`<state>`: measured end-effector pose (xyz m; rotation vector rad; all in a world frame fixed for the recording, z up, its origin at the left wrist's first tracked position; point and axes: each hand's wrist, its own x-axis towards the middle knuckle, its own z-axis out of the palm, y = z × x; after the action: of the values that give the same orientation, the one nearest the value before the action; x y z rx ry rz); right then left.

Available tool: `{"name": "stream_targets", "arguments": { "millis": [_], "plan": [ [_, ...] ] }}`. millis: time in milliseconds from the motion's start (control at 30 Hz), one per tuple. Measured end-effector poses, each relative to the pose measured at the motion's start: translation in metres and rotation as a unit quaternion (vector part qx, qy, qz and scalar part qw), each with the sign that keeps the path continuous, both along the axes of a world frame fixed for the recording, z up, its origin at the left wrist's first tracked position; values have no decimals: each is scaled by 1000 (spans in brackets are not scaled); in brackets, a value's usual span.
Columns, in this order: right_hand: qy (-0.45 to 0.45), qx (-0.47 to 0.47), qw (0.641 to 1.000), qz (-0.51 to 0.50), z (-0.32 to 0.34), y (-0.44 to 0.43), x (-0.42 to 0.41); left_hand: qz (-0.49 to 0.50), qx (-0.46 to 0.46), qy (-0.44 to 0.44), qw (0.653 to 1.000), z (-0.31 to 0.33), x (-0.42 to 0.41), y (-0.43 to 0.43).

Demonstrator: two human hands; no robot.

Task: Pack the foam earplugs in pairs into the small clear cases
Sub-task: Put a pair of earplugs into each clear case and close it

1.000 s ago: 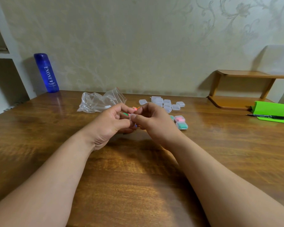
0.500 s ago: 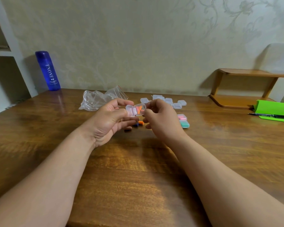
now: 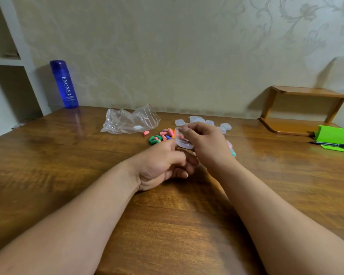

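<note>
Head view: small clear case (image 3: 184, 143) at frame centre, off the table (image 3: 68, 165), pinched in my right hand (image 3: 209, 144); something orange-pink shows inside. My left hand (image 3: 161, 165) sits just below it with fingers curled; can't tell if it grasps anything. Loose earplugs (image 3: 160, 136) piled just left of the case, one pink earplug (image 3: 146, 133) apart from them. Crumpled plastic bag (image 3: 129, 123) further left. Empty cases (image 3: 199, 120) clustered behind my right hand. Blue bottle (image 3: 65, 84) upper left; green folder (image 3: 336, 135) and pen (image 3: 330, 144) at right edge.
</note>
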<state>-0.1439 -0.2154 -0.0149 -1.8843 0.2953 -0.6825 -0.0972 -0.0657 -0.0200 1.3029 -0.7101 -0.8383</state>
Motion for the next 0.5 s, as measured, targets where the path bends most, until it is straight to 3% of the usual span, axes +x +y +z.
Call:
{"name": "stream_targets", "arguments": {
  "millis": [167,300,400,500],
  "plan": [
    [-54,-96,993,-53,0,6,1,-28,-71,110,991,4,11,5],
    [-92,-158,980,-77,-1,6,1,-69,-90,134,984,7,15,10],
    [-101,-207,970,-72,0,6,-2,-29,-79,122,989,8,16,10],
    [-88,-173,980,-33,0,8,-2,11,-52,92,994,6,14,8]
  ]
}}
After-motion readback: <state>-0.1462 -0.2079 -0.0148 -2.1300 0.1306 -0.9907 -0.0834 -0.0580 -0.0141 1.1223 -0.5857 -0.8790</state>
